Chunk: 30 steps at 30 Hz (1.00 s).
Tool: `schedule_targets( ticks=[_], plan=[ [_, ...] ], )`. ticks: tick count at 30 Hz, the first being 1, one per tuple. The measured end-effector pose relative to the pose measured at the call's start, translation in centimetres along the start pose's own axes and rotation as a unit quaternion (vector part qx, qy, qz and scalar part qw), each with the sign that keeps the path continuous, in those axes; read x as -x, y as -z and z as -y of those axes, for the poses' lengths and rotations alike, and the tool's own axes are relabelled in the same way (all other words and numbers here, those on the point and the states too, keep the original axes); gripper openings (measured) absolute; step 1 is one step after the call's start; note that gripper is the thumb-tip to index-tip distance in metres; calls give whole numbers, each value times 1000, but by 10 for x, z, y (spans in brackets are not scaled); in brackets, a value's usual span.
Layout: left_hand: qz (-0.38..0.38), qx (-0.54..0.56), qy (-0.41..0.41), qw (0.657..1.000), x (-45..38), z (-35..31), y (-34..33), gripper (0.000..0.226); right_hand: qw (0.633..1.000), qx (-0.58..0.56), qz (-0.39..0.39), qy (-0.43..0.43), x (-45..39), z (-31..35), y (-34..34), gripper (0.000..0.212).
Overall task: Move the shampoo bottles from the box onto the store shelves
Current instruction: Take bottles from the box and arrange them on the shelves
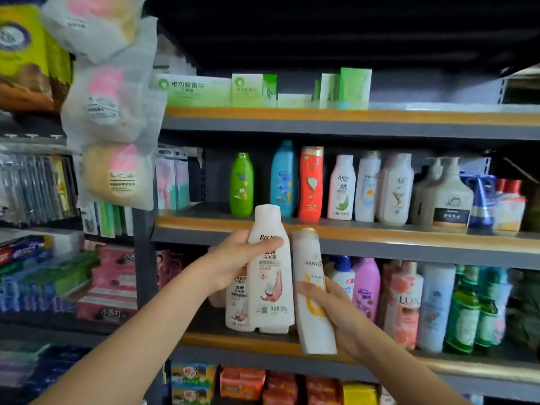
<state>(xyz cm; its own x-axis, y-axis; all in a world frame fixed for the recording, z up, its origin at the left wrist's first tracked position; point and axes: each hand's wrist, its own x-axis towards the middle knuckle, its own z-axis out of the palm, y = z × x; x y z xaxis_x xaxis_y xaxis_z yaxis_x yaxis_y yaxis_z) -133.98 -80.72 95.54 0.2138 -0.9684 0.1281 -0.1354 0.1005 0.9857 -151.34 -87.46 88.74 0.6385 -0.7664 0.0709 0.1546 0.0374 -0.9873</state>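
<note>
Your left hand (236, 258) is gripping two glossy white Rejoice bottles (271, 276) (curved plastic, upright) before the middle shelf (380, 233); your right hand (336, 311) is clasping a smooth, slightly tilted white Pantene bottle (311, 290) just right of them.

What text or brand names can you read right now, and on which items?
"Rejoice", partly covered: white bottle held in left hand.
"PANTENE", cut off: white-and-yellow bottle held in right hand.
"LUX": pink bottle, lower shelf.
"200g": base of the left-hand bottle.
Other labels: too blurred to read.
</note>
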Motion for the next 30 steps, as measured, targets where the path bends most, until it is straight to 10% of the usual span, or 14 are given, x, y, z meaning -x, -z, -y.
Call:
schedule_targets(
  ticks=[9, 30],
  plan=[
    [10, -49, -140, 989, -29, -52, -14, 26, 990, 12, 56, 126, -7, 55, 20, 44],
    [25, -120, -197, 973, -174, -93, -174, 44, 939, 99, -147, 295, -9, 144, 206, 29]
  ],
)
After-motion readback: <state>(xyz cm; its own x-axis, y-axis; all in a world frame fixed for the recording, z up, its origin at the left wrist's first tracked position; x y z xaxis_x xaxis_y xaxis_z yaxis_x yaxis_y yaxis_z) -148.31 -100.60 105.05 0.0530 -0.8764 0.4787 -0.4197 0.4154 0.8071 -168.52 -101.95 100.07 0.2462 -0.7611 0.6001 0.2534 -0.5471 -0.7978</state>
